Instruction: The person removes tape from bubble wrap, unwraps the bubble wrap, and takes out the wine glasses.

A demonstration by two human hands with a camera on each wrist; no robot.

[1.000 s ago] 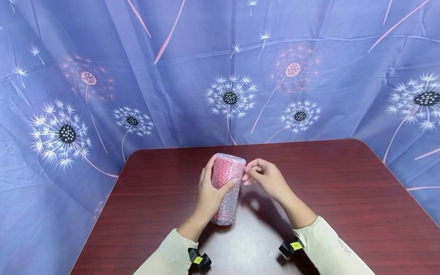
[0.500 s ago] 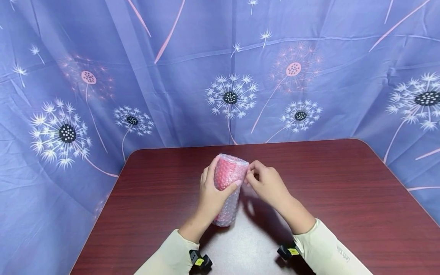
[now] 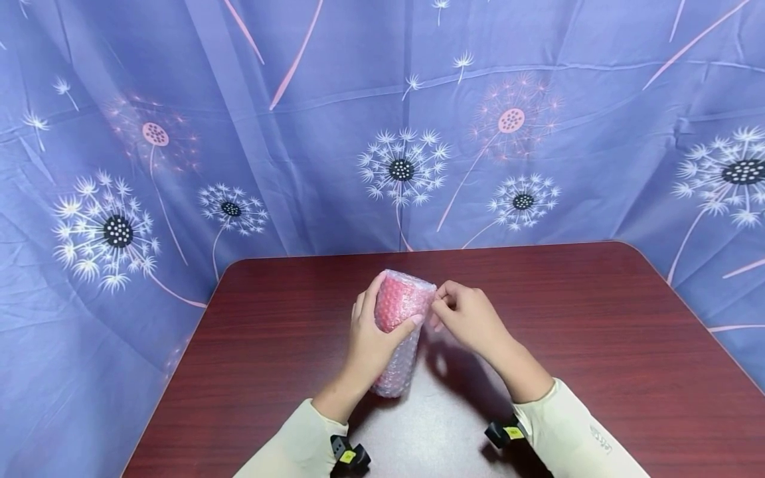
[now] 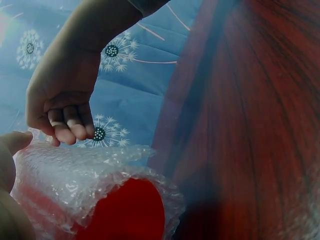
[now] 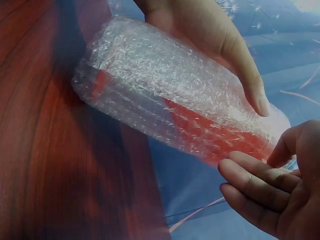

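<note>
A red cylinder rolled in clear bubble wrap (image 3: 397, 342) leans with its top to the right over the table, its lower end close to the tabletop. My left hand (image 3: 372, 332) grips its upper part, thumb across the front and fingers round the far side. Against the upper right edge, my right hand (image 3: 469, 312) pinches the wrap's edge between thumb and forefinger. In the right wrist view, the other right fingers (image 5: 250, 182) spread beside the wrap. A round red end (image 4: 131, 212) of the cylinder shows inside the wrap in the left wrist view.
A dark red wood-grain table (image 3: 597, 332) lies beneath, with a bright glare patch in front. Behind it hangs a blue cloth (image 3: 323, 166) with dandelion prints. Black wrist cameras (image 3: 351, 458) sit at both sleeves.
The wrapped cylinder's top has shifted slightly right and tilts more, with my left hand following. My right thumb and forefinger have closed in at the wrap's upper right edge.
</note>
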